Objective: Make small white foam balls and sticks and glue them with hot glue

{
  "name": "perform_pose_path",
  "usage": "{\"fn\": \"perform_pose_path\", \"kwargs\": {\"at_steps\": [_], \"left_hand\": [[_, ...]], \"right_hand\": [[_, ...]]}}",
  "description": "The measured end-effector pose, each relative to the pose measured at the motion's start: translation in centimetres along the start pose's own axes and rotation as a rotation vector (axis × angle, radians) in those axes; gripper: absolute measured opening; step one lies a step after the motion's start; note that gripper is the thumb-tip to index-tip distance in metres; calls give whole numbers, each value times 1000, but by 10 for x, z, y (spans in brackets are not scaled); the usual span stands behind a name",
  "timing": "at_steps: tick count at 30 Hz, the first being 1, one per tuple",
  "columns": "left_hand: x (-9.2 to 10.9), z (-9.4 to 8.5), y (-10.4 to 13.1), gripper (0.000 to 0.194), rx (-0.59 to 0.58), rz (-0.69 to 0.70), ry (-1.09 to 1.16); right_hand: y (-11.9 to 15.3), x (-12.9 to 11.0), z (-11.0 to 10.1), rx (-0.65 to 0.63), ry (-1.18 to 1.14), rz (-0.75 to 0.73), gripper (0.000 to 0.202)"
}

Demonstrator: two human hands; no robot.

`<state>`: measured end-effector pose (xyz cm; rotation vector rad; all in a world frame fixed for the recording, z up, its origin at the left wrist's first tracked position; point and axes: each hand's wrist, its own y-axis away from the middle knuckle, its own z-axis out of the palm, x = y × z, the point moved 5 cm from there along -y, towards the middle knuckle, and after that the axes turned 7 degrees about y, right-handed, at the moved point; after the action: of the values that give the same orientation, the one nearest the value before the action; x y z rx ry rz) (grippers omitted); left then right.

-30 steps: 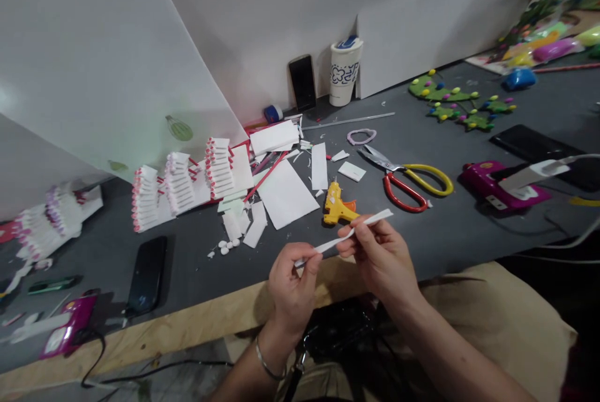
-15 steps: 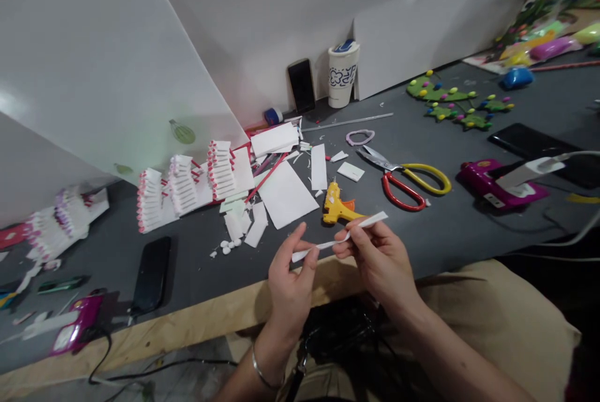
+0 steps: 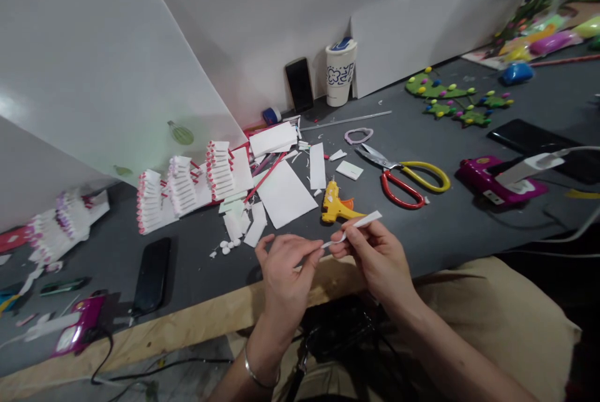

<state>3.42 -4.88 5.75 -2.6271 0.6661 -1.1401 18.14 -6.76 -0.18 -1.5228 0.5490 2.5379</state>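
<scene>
A narrow white paper strip [image 3: 368, 219] stretches between my two hands, just above the table's front edge. My left hand [image 3: 287, 274] pinches its left end between thumb and index finger; that end is hidden by the fingers. My right hand [image 3: 380, 256] grips the strip farther along, and its flat tip sticks out to the upper right. Just behind my right hand lies a yellow glue gun [image 3: 334, 203], its handle end partly covered by the fingers. White paper sheets [image 3: 285, 194] and small white balls [image 3: 226, 246] lie beyond my left hand.
Red-and-yellow-handled scissors [image 3: 394, 167] lie open on the dark table [image 3: 375, 133]. A paper cup [image 3: 339, 74] and a phone [image 3: 299, 85] stand against the back panel. Rows of white, pink-tipped pieces [image 3: 150, 202] are at left. A purple power strip [image 3: 497, 186] sits at right.
My left hand has turned over the strip's left end and closed on it, so that end no longer shows. My right hand has shifted slightly left, still gripping.
</scene>
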Motion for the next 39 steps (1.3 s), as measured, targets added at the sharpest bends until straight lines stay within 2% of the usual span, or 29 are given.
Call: {"fn": "perform_pose_path", "kwargs": {"at_steps": [11, 19, 22, 24, 30, 36, 39], "left_hand": [[-3, 7, 0, 10, 66, -93, 133], [-11, 19, -1, 10, -160, -187, 185], [-11, 21, -1, 15, -196, -180, 185], [-9, 21, -2, 11, -206, -172, 179], [-6, 21, -4, 19, -187, -197, 226], [-10, 19, -3, 23, -104, -272, 306], [-11, 19, -4, 20, -92, -257, 311]], "right_hand": [[0, -3, 1, -11, 72, -42, 25], [-3, -3, 1, 1, 143, -43, 28], [-3, -1, 0, 6, 174, -47, 29], [-2, 1, 1, 3, 190, -47, 28], [0, 2, 0, 1, 179, -21, 29], [-1, 3, 8, -144, 147, 40, 36], [-1, 6, 11, -201, 208, 39, 28]]}}
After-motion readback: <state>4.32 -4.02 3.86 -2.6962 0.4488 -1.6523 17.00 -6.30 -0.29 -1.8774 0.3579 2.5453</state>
